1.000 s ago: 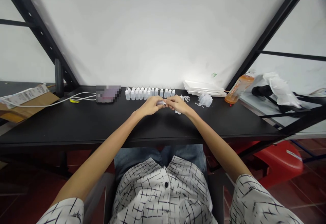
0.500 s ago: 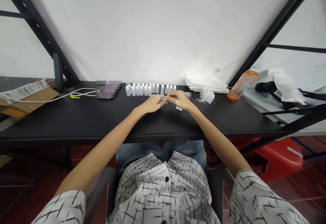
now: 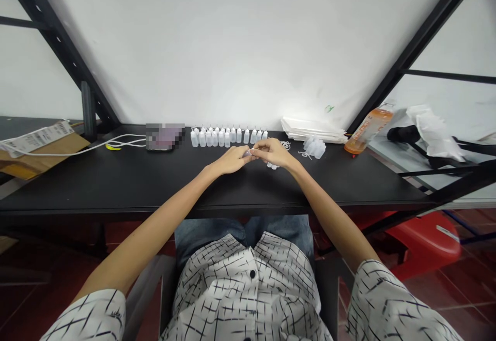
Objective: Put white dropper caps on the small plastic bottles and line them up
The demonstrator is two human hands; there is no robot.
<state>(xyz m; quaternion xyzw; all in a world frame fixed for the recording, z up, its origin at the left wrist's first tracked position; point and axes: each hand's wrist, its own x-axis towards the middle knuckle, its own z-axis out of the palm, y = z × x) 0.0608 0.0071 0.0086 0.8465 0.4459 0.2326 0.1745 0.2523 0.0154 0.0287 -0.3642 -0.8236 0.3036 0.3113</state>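
Note:
Above the black table [image 3: 127, 181], my left hand [image 3: 231, 161] is closed round a small translucent squeeze bottle [image 3: 247, 153], mostly covered by the fingers. My right hand [image 3: 273, 152] meets it, thumb and fingertips pinched together at the bottle's end; whatever lies in that pinch is too small to make out. Just behind the hands stands a row of small white dropper bottles [image 3: 214, 138], several with thin tips. Small white pieces [image 3: 273, 166], perhaps caps, show partly under my right hand. To its right lie more translucent bottles [image 3: 315, 147] and thin white curled strips [image 3: 304, 155].
A stack of white sheets [image 3: 312, 129] lies against the wall. An orange bottle [image 3: 366, 133] leans at the right by the black frame. On the left are a blurred phone [image 3: 160, 139], a white cable [image 3: 96, 147], a yellow piece [image 3: 113, 146] and a cardboard parcel [image 3: 50, 150].
Both hands stay together around the small bottle, with only a slight shift of the fingers. The bottles on the table have not moved.

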